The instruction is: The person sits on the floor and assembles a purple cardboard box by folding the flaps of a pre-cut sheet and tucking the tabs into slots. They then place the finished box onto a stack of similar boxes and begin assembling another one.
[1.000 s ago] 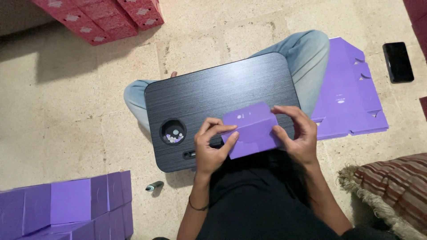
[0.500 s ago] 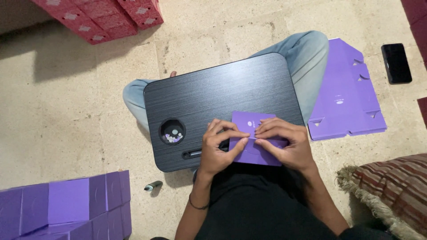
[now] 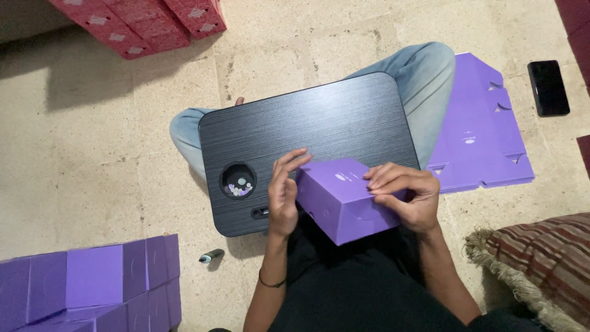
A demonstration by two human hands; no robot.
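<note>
Purple box (image 3: 344,200) between both hands

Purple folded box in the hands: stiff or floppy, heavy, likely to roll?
The purple box looks like thin folded card, so probably light and hollow, with walls that may give under a hard squeeze. Its flat faces and sharp edges suggest it would sit or slide on the dark lap desk rather than roll. The left hand and right hand hold it by opposite sides without visible strain.
</note>
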